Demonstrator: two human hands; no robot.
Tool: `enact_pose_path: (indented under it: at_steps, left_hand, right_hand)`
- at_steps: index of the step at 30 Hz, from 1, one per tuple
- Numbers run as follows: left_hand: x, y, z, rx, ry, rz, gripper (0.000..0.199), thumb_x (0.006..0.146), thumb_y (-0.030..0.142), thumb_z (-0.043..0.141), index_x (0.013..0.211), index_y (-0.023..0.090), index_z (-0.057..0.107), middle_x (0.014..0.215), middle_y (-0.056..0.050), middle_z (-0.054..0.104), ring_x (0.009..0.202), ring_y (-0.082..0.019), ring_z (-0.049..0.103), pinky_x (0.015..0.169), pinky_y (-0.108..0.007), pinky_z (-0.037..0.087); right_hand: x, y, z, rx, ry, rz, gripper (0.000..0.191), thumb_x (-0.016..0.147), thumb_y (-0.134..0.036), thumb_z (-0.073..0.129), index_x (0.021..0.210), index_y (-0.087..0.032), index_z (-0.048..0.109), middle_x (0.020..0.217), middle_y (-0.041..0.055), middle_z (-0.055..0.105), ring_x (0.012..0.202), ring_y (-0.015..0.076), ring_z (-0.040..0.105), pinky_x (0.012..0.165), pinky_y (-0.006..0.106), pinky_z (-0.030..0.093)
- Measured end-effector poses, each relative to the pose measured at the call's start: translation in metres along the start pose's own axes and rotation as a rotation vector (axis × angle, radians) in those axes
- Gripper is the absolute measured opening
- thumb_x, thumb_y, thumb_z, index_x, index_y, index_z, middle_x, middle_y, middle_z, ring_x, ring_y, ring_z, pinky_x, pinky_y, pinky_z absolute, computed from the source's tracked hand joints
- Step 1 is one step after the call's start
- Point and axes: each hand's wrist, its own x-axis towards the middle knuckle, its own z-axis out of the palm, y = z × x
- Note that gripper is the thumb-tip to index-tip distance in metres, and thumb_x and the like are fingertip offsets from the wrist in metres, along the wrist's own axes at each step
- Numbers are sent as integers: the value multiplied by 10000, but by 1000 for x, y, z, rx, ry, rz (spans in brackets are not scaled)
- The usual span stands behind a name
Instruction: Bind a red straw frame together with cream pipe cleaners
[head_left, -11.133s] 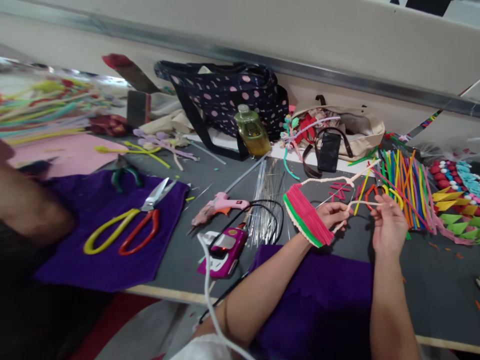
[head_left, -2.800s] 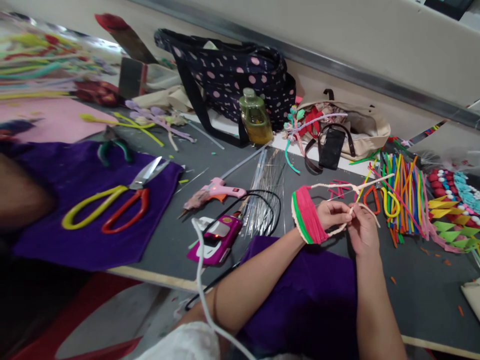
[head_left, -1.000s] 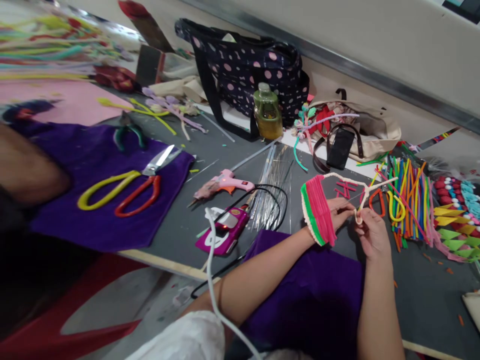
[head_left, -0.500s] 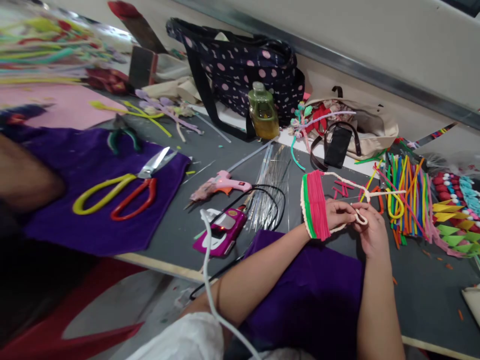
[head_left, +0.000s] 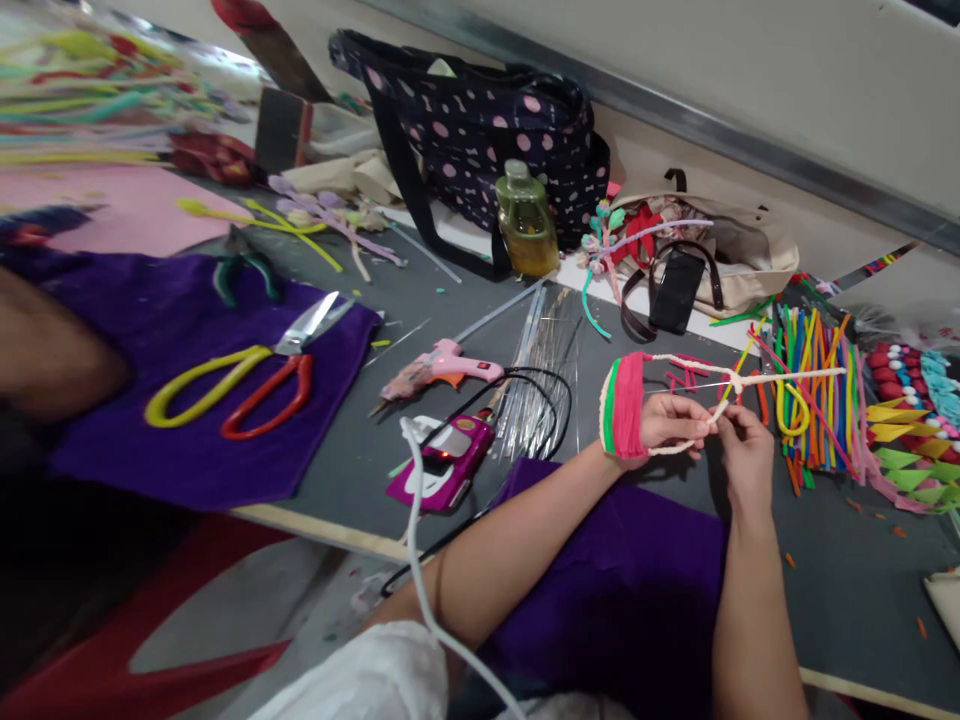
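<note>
A watermelon-like piece (head_left: 628,405) of pink, green and cream pipe cleaners lies against my left wrist. From its two ends run cream pipe cleaners (head_left: 690,366) that meet in a twist, with one straight tail pointing right. My left hand (head_left: 671,425) is closed, pinching the lower cream pipe cleaner between thumb and fingers. Close beside it, my right hand (head_left: 746,455) is closed, its fingertips at the same pipe cleaner just below the twist. Under my forearms is a purple cloth (head_left: 622,570).
A pink glue gun (head_left: 442,370) and a magenta device (head_left: 450,460) with cables lie left of my hands. Large scissors (head_left: 289,360) rest on another purple cloth, near another person's arm (head_left: 60,350). Bundled pipe cleaners (head_left: 817,400) lie right; a bottle (head_left: 525,220) and bag (head_left: 480,140) stand behind.
The small loop of cream pipe cleaner at my fingertips has been drawn out straighter up to the twist. The straight tail has shifted right, and the watermelon-like piece has moved slightly left.
</note>
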Motion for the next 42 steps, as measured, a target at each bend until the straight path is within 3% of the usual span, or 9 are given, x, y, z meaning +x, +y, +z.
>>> enact_pose_path:
  at_steps: [6, 13, 22, 24, 29, 33, 37, 40, 42]
  left_hand:
    - [-1, 1, 0, -43, 9, 32, 366, 556, 366, 844, 742, 94, 684, 580, -17, 624, 512, -100, 592, 522, -216, 477]
    - [9, -5, -7, -86, 237, 136, 398, 546, 384, 837, 772, 99, 677, 614, -1, 612, 531, -83, 564, 572, -246, 512]
    - [11, -4, -6, 233, 565, 338, 254, 677, 380, 726, 735, 139, 674, 585, 23, 567, 514, -79, 488, 524, -221, 426]
    - [11, -6, -4, 312, 606, 382, 203, 714, 347, 691, 688, 149, 656, 565, 25, 553, 540, -90, 498, 530, -221, 398]
    - [10, -9, -4, 314, 463, 313, 216, 717, 356, 687, 759, 145, 666, 540, 26, 540, 493, -80, 451, 484, -216, 337]
    - [9, -10, -7, 284, 371, 243, 370, 681, 430, 718, 871, 116, 671, 547, 21, 551, 423, -61, 405, 426, -214, 270]
    - [11, -13, -7, 274, 334, 237, 407, 667, 455, 726, 869, 105, 669, 538, 22, 541, 407, -55, 406, 409, -203, 253]
    - [11, -16, -7, 293, 316, 244, 395, 679, 439, 722, 866, 95, 673, 538, 19, 540, 420, -53, 414, 422, -195, 274]
    - [11, -17, -6, 337, 316, 262, 369, 703, 426, 706, 865, 95, 680, 523, 24, 529, 427, -54, 406, 437, -194, 286]
  right_hand:
    - [7, 11, -12, -228, 9, -86, 222, 794, -374, 582, 796, -177, 685, 786, 41, 669, 757, 193, 587, 719, 316, 438]
    - [6, 1, -25, -346, 92, -177, 220, 805, -372, 577, 784, -186, 692, 777, 46, 667, 758, 201, 584, 731, 336, 440]
    - [-9, -32, -21, 192, -279, 82, 309, 746, -287, 649, 1044, -207, 656, 633, -42, 534, 567, 104, 457, 545, 231, 364]
    - [-11, -35, -21, 320, -304, 122, 285, 721, -268, 673, 999, -205, 673, 633, -40, 523, 572, 98, 454, 548, 229, 361]
    - [-12, -36, -26, 550, -256, 189, 89, 737, -258, 673, 797, -197, 696, 613, -18, 548, 604, 113, 505, 596, 264, 412]
    - [-12, -36, -28, 577, -257, 193, 153, 788, -299, 627, 862, -193, 709, 717, 36, 632, 635, 140, 548, 586, 292, 433]
    - [-11, -37, -22, 542, -101, 69, 170, 749, -259, 692, 914, -219, 708, 792, 29, 659, 662, 134, 555, 600, 279, 429]
    - [-9, -37, -15, 427, 46, -80, 86, 715, -263, 733, 770, -206, 699, 743, -1, 627, 646, 113, 529, 608, 256, 411]
    - [-9, -36, -11, 340, 45, -103, 106, 715, -288, 731, 720, -195, 681, 736, -2, 624, 674, 121, 542, 633, 257, 421]
